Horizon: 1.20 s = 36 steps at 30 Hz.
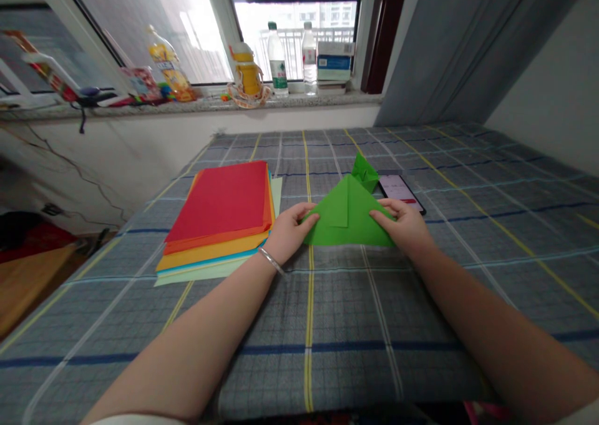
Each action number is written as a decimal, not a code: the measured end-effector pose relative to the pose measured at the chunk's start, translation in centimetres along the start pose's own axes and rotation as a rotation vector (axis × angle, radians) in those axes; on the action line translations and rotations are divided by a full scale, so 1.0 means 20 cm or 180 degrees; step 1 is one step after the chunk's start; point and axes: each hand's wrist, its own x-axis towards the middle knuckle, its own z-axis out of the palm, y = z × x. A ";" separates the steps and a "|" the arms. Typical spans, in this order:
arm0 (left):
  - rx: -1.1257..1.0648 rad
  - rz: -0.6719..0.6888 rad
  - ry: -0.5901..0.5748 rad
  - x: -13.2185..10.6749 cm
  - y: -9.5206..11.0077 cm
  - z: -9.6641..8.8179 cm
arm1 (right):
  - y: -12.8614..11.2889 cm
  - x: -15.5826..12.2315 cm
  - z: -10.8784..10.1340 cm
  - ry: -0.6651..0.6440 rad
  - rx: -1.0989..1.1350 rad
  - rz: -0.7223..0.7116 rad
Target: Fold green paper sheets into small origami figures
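Between my two hands is a green sheet of paper (358,216) folded into a wide triangle with its point away from me and a flap on its left half. My left hand (292,228) pinches the left corner, thumb on top. At the right corner my right hand (405,225) grips the sheet the same way. Just behind the triangle stands a small folded green paper piece (365,174), partly covered by it. A phone (401,191) with a lit screen lies beyond my right hand, touching neither hand.
A stack of coloured paper (222,200), red on top, lies left of my left hand on the plaid cloth (337,325). Along the windowsill (206,103) stand a yellow cup (248,72), a juice bottle (171,69), water bottles (277,63) and boxes (334,63).
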 end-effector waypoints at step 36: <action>0.2798 0.1007 -0.0906 -0.08 0.05 0.04 | 0.07 0.00 0.00 -0.1285 -0.2065 -0.1260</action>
